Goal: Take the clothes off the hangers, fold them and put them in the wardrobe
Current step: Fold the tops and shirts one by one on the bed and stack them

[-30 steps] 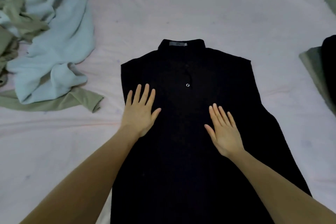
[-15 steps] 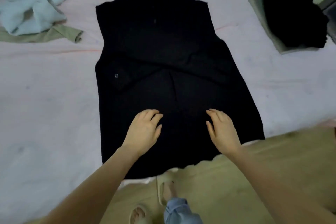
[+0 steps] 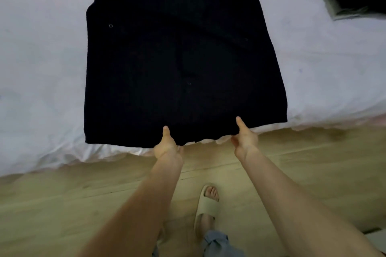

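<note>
Bed point(image 3: 41, 69) carried a black garment point(image 3: 177, 69) spread flat for folding. Left hand point(image 3: 168, 148) and right hand point(image 3: 244, 137) pinched its hem at the bed's near edge, thumbs on top.

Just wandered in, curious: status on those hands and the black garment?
Left hand, right hand: both pinching the hem. Black garment flat on bed, unfolded. Nothing in the way.

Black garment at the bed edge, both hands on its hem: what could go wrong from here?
1. Both hands, left and right, pinch the hem of the black garment close together near its middle; the outer corners are free, so a lift may sag and fold unevenly.
2. The hem lies at the edge of the bed; it might slip toward the wooden floor.
</note>
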### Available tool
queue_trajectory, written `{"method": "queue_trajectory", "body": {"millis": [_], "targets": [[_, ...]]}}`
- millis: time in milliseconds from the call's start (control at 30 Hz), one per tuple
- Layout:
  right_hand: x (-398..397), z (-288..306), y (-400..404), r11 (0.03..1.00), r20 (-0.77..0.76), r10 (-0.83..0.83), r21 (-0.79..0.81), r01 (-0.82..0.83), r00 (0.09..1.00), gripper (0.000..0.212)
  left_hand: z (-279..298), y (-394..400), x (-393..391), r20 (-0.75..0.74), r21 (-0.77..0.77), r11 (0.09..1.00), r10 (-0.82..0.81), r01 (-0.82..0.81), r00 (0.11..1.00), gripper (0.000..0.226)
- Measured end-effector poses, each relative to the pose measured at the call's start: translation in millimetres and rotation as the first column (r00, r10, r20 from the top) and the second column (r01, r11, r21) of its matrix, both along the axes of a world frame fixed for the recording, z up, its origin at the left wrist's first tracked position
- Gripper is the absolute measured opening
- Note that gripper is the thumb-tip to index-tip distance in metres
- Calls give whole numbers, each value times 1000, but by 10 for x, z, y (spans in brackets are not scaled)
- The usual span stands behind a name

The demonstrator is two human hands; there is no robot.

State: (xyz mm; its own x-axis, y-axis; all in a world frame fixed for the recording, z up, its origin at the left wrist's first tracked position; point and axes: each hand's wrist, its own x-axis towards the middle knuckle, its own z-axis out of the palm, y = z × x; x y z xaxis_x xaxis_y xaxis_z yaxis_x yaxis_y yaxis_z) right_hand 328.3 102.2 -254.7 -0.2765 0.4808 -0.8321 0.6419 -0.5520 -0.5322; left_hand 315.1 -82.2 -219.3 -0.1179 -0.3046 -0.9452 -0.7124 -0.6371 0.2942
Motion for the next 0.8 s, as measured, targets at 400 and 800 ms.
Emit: {"method": "queue_trajectory", "body": {"millis": [400,800], "targets": [[-43,168,380,973,-7,-23,-228,21,1000,50,187,-13,120,-142,-30,962,264,-271,954,49],[-492,512,541,995,96,97,-46,-93,991,49,374,-239,-149,-120,-154,979,115,-133,986,37]]}}
